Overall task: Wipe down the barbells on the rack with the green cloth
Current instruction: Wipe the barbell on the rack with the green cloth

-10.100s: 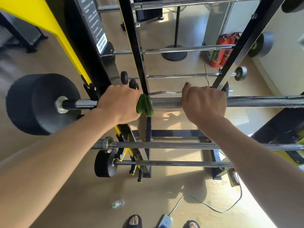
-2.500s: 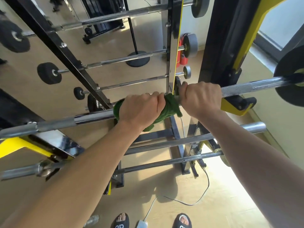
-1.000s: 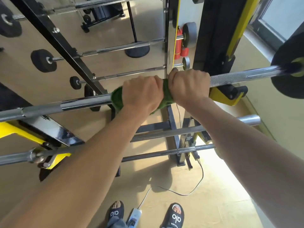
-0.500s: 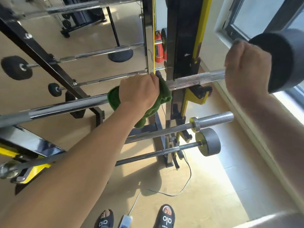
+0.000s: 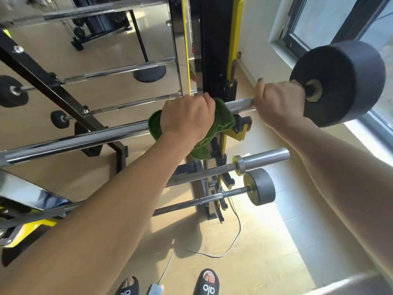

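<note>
A chrome barbell (image 5: pixel 74 141) runs across the view at chest height on a black and yellow rack (image 5: pixel 214 60). My left hand (image 5: pixel 187 116) is shut on the green cloth (image 5: pixel 221 122), which is wrapped around the bar just left of the rack upright. My right hand (image 5: pixel 278 105) grips the knurled part of the same bar, right beside its big black end weight (image 5: pixel 344 81). A short stretch of bare knurling shows between my two hands. Two lower barbells (image 5: pixel 261 158) rest on the rack below.
Behind the rack, a second stand holds several thinner bars with small black weights (image 5: pixel 12 91). A window (image 5: pixel 331 20) is at the right. A thin cable (image 5: pixel 234 243) and a power strip (image 5: pixel 155 289) lie on the floor by my sandalled feet (image 5: pixel 207 282).
My right hand has slid right along the bar, from touching the cloth to up against the end weight. My left hand with the cloth has stayed near the rack upright. The view swung right.
</note>
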Motion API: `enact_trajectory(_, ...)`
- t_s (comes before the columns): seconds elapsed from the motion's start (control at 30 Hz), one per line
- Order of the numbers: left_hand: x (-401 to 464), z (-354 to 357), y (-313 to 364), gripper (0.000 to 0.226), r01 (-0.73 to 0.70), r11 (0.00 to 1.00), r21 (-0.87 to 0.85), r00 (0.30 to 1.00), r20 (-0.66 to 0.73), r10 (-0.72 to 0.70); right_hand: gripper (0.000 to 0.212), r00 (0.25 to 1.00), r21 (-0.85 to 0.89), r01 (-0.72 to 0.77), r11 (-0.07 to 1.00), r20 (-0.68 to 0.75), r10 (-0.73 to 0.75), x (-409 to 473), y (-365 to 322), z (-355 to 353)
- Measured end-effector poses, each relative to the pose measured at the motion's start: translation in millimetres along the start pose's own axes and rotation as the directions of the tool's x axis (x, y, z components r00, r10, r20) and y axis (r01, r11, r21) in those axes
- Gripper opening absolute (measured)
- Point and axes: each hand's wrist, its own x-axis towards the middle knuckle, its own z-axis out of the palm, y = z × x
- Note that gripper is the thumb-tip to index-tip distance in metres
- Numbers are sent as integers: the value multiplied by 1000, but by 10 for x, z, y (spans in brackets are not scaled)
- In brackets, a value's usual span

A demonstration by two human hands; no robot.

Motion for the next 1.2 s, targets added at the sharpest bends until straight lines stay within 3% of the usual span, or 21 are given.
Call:
enact_trajectory(0.1, -22, -4, -115, 56, -90, 995, 32, 996, -5, 90, 67, 998, 81, -60, 995, -30, 63, -19, -19, -17)
enact_trajectory(0.33, -49, -9, -192, 55, -143, 988, 53, 989, -30, 144, 81, 999, 131, 12, 991, -34, -7, -16, 54, 33)
enact_trajectory(0.43, -112, -46, -299, 51, -100, 992, 76, 993, -59, 104, 81, 997, 79, 40, 996, -62, -35, 13, 66, 106)
enact_trajectory(0.6, -124, -59, -250, 53, 2, 996, 89, 997, -72, 5, 61, 986, 33, 59, 998, -158, -53, 2, 51, 159)
enact_trajectory(0.87, 13, 44, 248, 51, 133, 988, 83, 989, -76, -126, 51, 949, 61, -26, 998, -312, 44, 8, 6, 200)
enact_trajectory(1.07, -24, -5, -132, 51, -81, 996, 44, 997, -16, 81, 52, 943, 54, 117, 992, -319, -94, 22, 83, 202)
enact_trajectory(1.2, -107, -57, -461, 58, -59, 995, 77, 998, 7, 58, 55, 963, 12, 114, 993, -248, -108, 15, 124, 260)
